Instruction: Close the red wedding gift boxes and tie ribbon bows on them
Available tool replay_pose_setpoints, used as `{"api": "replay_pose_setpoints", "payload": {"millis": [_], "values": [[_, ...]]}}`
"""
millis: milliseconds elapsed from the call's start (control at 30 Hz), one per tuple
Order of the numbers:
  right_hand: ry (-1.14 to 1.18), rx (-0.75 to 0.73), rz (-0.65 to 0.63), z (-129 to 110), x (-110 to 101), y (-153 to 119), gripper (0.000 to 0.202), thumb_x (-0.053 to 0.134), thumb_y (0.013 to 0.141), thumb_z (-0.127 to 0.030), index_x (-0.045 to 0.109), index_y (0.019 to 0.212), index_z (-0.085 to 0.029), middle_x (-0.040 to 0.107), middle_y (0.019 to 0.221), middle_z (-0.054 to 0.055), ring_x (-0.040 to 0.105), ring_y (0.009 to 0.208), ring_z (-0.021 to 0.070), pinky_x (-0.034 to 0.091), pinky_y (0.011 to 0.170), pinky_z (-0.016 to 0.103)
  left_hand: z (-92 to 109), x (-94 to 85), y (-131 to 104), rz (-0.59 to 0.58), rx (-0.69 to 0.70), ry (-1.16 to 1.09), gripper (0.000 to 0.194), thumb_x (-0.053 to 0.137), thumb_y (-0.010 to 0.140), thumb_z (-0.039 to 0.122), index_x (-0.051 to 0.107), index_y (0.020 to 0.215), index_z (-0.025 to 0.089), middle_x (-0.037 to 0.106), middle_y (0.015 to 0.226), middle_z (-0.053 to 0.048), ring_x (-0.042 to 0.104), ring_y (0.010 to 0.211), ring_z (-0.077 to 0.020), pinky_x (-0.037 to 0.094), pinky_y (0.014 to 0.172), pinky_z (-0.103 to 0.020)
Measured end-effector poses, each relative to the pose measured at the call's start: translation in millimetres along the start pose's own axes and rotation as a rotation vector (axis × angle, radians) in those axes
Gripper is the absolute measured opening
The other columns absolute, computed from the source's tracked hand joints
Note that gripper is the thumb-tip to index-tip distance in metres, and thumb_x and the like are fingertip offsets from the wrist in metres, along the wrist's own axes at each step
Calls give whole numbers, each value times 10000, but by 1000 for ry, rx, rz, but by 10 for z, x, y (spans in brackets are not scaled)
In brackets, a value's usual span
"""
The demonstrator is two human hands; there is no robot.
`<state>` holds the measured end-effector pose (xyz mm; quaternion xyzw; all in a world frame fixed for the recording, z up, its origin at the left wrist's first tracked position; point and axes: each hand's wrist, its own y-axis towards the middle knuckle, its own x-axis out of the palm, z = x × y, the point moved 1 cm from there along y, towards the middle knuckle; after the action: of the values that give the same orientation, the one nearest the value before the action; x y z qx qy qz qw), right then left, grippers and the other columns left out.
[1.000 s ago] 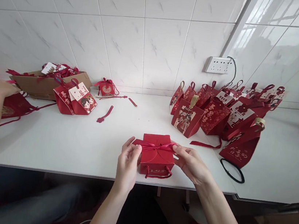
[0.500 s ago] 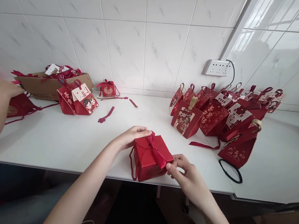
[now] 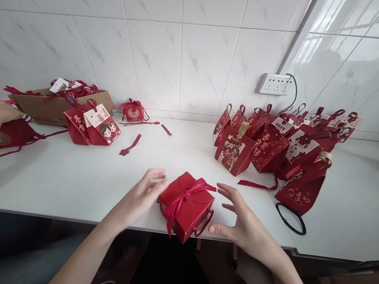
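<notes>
Bare fingers (image 3: pixel 230 193) and forearms (image 3: pixel 91 251), black clothing (image 3: pixel 175 277)

White tabletop (image 3: pixel 181 152). On it: 1 red ribbon-tied box (image 3: pixel 190 208) at near edge; red bags (image 3: pixel 268 150) standing at right, 1 black loop (image 3: pixel 304 229) beside them; 1 cardboard carton (image 3: pixel 42 111) at left; loose red strips (image 3: pixel 134 143) left of centre.

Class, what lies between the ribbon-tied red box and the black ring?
In the head view, the person's open right hand lies between the red box and the black ring, fingers toward the box.
</notes>
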<state>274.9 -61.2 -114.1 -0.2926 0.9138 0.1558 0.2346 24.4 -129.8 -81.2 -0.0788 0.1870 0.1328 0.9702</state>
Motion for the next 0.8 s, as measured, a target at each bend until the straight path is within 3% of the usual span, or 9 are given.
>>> {"api": "replay_pose_setpoints", "payload": {"millis": [100,167,267,367,433,533,667,800], "values": [[69,-3,-105,31,76,126,713,675,753,-442,290,1330,-275,463,1330,115,480,1220,254,449,991,474,-78,60,-249,-179,-80,-83,585,449,828,608,393,1324,303,513,1318,-88,491,1216,-289,432,969,-445],[111,-5,-141,13,150,208,728,675,754,-418,269,1337,-258,512,1267,122,520,1173,250,493,941,450,-68,134,-227,-229,-52,-161,596,434,848,587,343,1351,281,545,1273,-93,516,1188,-273,438,970,-431],[60,-89,-88,-10,238,410,818,697,720,-310,202,1367,-231,449,1307,153,505,1182,265,497,926,436,29,214,90,-175,69,-152,588,490,838,546,342,1326,254,560,1236,-86,542,1143,-249,416,996,-411],[-64,-233,46,39,253,778,945,675,687,-188,74,1417,-191,359,1350,207,479,1196,300,448,959,487,182,235,609,-155,277,-36,543,570,802,476,406,1263,240,533,1259,-77,540,1126,-240,439,959,-371],[-108,-294,151,125,221,1072,1059,698,668,-205,-30,1435,-178,313,1369,231,448,1221,327,426,966,519,263,230,958,-151,392,-3,525,607,778,409,433,1240,231,551,1229,-65,543,1114,-233,443,947,-355],[-115,-346,155,294,154,1414,1172,722,661,-254,-156,1434,-177,333,1358,227,432,1238,330,401,984,529,271,237,1342,-134,451,-49,508,652,724,355,484,1180,208,588,1155,-65,566,1063,-242,446,934,-372],[-177,-365,80,470,70,1513,1165,700,663,-223,-172,1436,-240,208,1440,212,318,1324,345,356,1015,553,101,309,1513,-93,454,-123,498,580,767,385,434,1196,179,587,1134,-99,561,1089,-255,442,943,-403],[-189,-354,78,507,-4,1434,1119,722,662,-261,-72,1450,-267,237,1418,181,387,1271,320,387,1007,537,-33,384,1459,-62,418,-167,577,627,752,415,397,1244,221,414,1387,-109,360,1316,-264,312,1079,-412]]}}
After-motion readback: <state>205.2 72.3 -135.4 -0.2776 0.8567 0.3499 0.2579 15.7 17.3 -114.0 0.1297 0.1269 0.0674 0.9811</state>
